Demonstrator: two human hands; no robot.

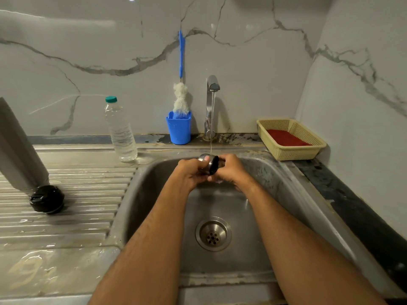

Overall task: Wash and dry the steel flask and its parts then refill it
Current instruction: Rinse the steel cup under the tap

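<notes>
The stainless-steel sink basin (pixel 259 172) takes up the middle of the view, with its round drain (pixel 213 234) at the bottom, so rinse water can run straight away. To its left the ribbed steel draining surface (pixel 88 194) carries the tall grey steel flask body (pixel 19 146), which seems to stand mouth-down on the ribs, likely to let it drip; only part of it is in frame. Just in front of it, touching or nearly so, sits the black rounded stopper (pixel 47 198), wet and shiny. Further back stands a clear plastic water bottle with a teal cap (pixel 120 130), probably kept for the refill. Against the marble wall a blue plastic cup (pixel 178 130) holds a white bottle brush with a long blue handle (pixel 181 93), bristles down. On the right a cream plastic basket (pixel 308 148) keeps a red scrub pad (pixel 286 138) off the wet surface. The chrome tap (pixel 211 102) runs a thin stream onto the small steel cap with a black inner rim (pixel 209 164), held on its side above the basin. The left hand (pixel 190 170) grips its steel end while the right hand (pixel 229 170) curls round the black rim, apparently rubbing it under the flow
</notes>
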